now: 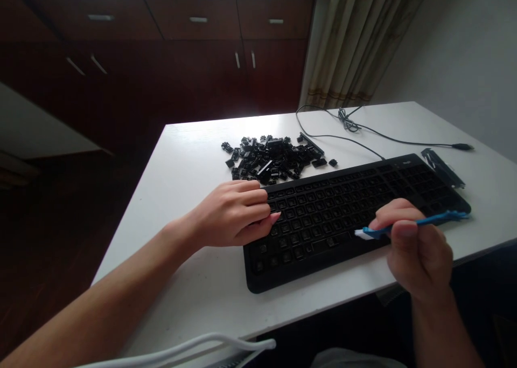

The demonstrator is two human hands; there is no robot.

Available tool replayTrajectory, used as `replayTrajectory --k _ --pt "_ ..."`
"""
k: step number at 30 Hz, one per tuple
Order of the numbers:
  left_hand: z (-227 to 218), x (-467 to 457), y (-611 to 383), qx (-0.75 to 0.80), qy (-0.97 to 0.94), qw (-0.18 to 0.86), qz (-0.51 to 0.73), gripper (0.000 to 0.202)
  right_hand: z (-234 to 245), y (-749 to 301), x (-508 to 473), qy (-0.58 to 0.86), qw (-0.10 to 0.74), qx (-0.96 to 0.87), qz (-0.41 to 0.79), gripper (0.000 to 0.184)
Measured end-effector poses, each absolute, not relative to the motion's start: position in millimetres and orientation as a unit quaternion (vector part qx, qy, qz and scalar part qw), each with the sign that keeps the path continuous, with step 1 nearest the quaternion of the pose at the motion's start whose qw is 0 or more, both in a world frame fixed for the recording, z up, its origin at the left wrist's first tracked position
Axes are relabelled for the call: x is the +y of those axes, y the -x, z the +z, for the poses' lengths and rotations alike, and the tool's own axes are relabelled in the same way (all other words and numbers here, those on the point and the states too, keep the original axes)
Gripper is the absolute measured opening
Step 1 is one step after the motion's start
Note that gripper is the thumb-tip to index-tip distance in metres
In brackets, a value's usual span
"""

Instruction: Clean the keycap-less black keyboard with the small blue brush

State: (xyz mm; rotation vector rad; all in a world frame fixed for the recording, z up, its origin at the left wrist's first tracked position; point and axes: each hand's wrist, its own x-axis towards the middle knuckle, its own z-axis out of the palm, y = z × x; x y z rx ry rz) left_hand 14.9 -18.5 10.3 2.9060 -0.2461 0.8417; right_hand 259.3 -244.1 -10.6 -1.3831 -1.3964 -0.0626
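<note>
A black keyboard [323, 217] with its keycaps off lies at a slant on the white table, its bare key sockets showing. At its upper left edge, my left hand [238, 213] is closed over the rim, fingers curled and thumb on the sockets. My right hand [420, 244] pinches a blue toothbrush [436, 217] between thumb and fingers. Its white bristles are over the lower middle of the keyboard; whether they touch it I cannot tell. Behind the keyboard lies a loose heap of black keycaps [274, 155].
The keyboard's cable [343, 136] loops across the back of the white table [161, 195], ending in a plug [462, 146]. A dark flat strip [442, 167] lies by the keyboard's right end. A white curved bar [202, 344] crosses the near edge. Brown cabinets [194, 77] stand beyond.
</note>
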Motion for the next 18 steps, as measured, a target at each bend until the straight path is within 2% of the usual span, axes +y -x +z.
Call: replayTrajectory --k 2,4,9,14,18 --pt "9.8 -18.2 -14.7 -0.079 -0.956 0.053 0.276 0.035 -9.0 -258.2 -245.6 0.600 0.522 -0.606 -0.022 0.015" --pt "9.9 -18.1 -14.6 -0.080 -0.955 0.053 0.279 0.035 -6.4 -255.5 -245.2 0.612 0.512 -0.602 -0.029 0.016" --pt "12.7 -18.6 -14.9 -0.084 -0.956 0.053 0.277 0.035 -0.6 -246.1 -239.6 0.637 0.572 -0.517 -0.006 0.011" --pt "14.5 -19.2 -14.1 -0.078 -0.959 0.055 0.265 0.035 -5.1 -247.4 -234.5 0.600 0.626 -0.498 -0.028 0.023" --pt "14.0 -19.1 -14.1 -0.074 -0.961 0.059 0.259 0.035 -9.4 -250.6 -234.5 0.585 0.613 -0.526 -0.079 0.031"
